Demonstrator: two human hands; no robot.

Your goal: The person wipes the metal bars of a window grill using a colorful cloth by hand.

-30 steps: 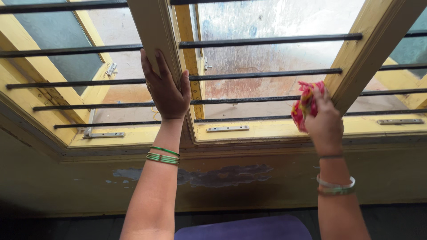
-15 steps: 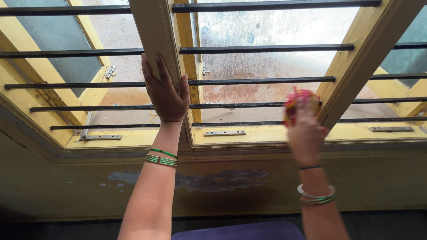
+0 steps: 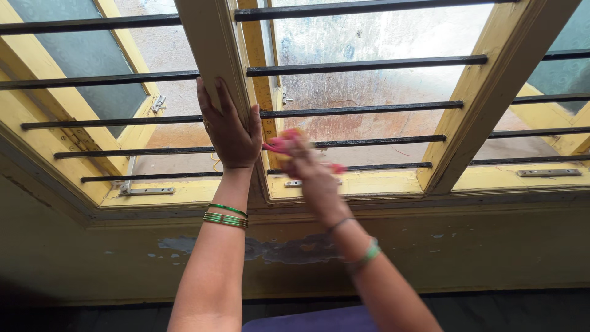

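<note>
My left hand (image 3: 228, 128) lies flat on the yellow wooden upright (image 3: 212, 49) of a window frame, fingers spread and holding nothing. My right hand (image 3: 305, 161) is blurred with motion and grips a red and yellow cloth (image 3: 278, 144) against a black horizontal window bar (image 3: 369, 140), close to the left upright. Green bangles sit on both wrists.
Several black horizontal bars cross the yellow window frame. A second yellow upright (image 3: 479, 98) stands at the right. Open window shutters (image 3: 74, 61) hang outside. Metal hinges (image 3: 548, 173) lie on the sill. A purple surface (image 3: 310, 321) shows at the bottom edge.
My right hand has swept left along the bar with the cloth, from the right upright to near the left upright. My left hand has stayed on the upright.
</note>
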